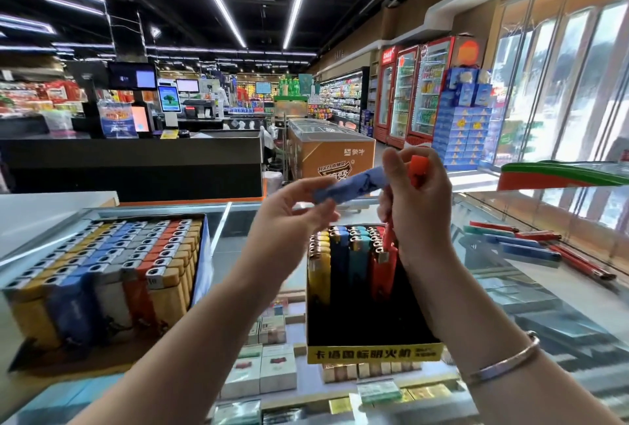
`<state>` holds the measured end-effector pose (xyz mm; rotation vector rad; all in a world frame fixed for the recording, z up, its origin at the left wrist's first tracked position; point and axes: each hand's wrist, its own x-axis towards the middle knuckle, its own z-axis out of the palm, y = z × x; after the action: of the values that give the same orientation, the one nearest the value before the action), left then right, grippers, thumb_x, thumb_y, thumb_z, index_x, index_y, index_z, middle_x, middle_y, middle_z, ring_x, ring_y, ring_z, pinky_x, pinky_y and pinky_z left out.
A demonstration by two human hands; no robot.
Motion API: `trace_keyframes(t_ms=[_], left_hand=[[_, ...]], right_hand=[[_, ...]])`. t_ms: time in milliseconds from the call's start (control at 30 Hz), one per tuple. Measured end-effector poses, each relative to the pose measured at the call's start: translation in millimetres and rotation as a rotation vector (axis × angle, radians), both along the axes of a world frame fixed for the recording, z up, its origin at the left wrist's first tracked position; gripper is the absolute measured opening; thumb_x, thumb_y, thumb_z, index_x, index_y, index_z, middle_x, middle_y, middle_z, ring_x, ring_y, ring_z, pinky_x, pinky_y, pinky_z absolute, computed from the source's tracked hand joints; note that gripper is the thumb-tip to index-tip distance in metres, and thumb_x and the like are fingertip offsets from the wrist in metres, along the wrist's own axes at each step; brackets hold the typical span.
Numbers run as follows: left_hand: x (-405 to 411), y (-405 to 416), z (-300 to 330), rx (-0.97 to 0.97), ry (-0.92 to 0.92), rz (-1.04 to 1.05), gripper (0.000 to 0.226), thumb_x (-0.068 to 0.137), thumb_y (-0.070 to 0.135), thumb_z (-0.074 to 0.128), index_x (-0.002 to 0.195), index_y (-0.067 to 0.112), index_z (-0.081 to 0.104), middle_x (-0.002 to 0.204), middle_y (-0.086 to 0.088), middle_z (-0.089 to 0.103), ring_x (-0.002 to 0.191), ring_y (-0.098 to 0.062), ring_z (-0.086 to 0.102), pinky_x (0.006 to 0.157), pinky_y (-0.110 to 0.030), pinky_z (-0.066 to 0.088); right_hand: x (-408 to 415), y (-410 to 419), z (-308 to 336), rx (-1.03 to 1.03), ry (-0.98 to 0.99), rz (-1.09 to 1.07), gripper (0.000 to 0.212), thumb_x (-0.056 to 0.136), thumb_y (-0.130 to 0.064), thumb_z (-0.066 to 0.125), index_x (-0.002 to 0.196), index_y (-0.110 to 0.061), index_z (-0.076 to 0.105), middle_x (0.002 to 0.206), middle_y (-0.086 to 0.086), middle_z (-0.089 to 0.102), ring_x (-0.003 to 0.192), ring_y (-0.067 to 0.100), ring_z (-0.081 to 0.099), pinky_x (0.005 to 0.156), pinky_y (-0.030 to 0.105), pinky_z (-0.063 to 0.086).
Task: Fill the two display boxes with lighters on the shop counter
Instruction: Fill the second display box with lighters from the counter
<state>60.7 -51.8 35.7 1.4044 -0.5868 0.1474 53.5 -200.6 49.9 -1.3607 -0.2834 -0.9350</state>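
Observation:
Two display boxes stand on the glass counter (510, 288). The left box (199, 254) is packed with rows of yellow, blue, grey and orange lighters. The black box with a yellow front label (371, 351) holds a few rows at its back; its front part is bare. My left hand (289, 220) pinches one end of a blue lighter (350, 183) above that box. My right hand (418, 206) grips an orange lighter (418, 169) upright, and its thumb touches the blue lighter's other end.
Several loose red, blue and teal lighters (531, 247) lie on the counter to the right. Cigarette packs (262, 366) show under the glass. A black checkout desk (136, 159) and an orange freezer (333, 148) stand beyond the counter.

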Motion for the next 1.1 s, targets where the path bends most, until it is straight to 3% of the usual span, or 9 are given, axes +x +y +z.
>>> trace_keyframes(t_ms=[167,333,500,667,833,967,1033,1100], left_hand=[[8,10,3,-0.016,-0.05,0.19,0.02,0.087,0.009,0.059,0.098,0.026,0.058,0.092,0.003,0.063,0.087,-0.012,0.063,0.08,-0.027,0.052],[8,8,4,0.043,-0.168,0.226,0.019,0.085,0.006,0.062,0.088,0.025,0.064,0.078,0.009,0.066,0.073,-0.002,0.061,0.068,-0.013,0.048],[4,-3,-7,0.287,-0.418,0.277,0.033,0.08,0.004,0.066,0.096,0.033,0.065,0.091,0.015,0.062,0.077,-0.002,0.062,0.07,-0.013,0.049],[6,-7,-16,0.547,-0.598,0.383,0.026,0.076,0.01,0.073,0.097,0.027,0.071,0.09,0.021,0.062,0.076,0.0,0.063,0.071,-0.022,0.053],[5,-6,-16,0.631,-0.573,0.494,0.015,0.075,0.024,0.075,0.089,0.03,0.074,0.082,0.02,0.066,0.073,-0.003,0.061,0.067,-0.026,0.052],[3,-5,-14,0.73,-0.514,0.569,0.006,0.077,0.032,0.072,0.083,0.032,0.074,0.057,0.025,0.048,0.055,0.002,0.046,0.05,-0.015,0.03],[3,-5,-12,0.771,-0.463,0.539,0.005,0.079,0.032,0.07,0.082,0.031,0.073,0.058,0.023,0.051,0.057,0.001,0.048,0.05,-0.018,0.034],[5,-5,-10,0.795,-0.416,0.478,0.005,0.08,0.03,0.068,0.082,0.03,0.073,0.075,0.018,0.064,0.071,-0.002,0.057,0.061,-0.026,0.048]], right_hand=[[11,-23,-5,0.278,0.222,0.01,0.02,0.081,0.004,0.053,0.08,-0.016,0.048,0.059,0.001,0.047,0.046,0.011,0.043,0.042,0.023,0.039],[17,-37,-9,0.519,0.425,0.095,0.022,0.07,0.013,0.04,0.077,-0.007,0.046,0.074,0.009,0.051,0.055,0.014,0.044,0.05,0.025,0.039],[19,-34,-10,0.471,0.453,0.144,0.024,0.069,0.014,0.041,0.078,-0.007,0.047,0.072,0.008,0.051,0.058,0.013,0.045,0.049,0.022,0.039],[19,-33,-10,0.434,0.452,0.145,0.027,0.067,0.014,0.04,0.079,-0.009,0.048,0.069,0.008,0.052,0.054,0.013,0.044,0.043,0.019,0.039],[18,-32,-11,0.392,0.454,0.142,0.03,0.064,0.014,0.04,0.078,-0.01,0.048,0.065,0.007,0.051,0.051,0.014,0.042,0.046,0.024,0.038],[16,-31,-11,0.327,0.45,0.126,0.029,0.063,0.013,0.042,0.076,-0.012,0.049,0.064,0.005,0.05,0.051,0.013,0.042,0.048,0.025,0.038],[15,-30,-11,0.307,0.448,0.117,0.028,0.064,0.013,0.042,0.076,-0.012,0.049,0.064,0.005,0.049,0.051,0.013,0.041,0.048,0.024,0.038],[15,-30,-10,0.299,0.444,0.112,0.029,0.063,0.013,0.041,0.076,-0.011,0.049,0.064,0.005,0.049,0.051,0.013,0.041,0.047,0.024,0.037]])
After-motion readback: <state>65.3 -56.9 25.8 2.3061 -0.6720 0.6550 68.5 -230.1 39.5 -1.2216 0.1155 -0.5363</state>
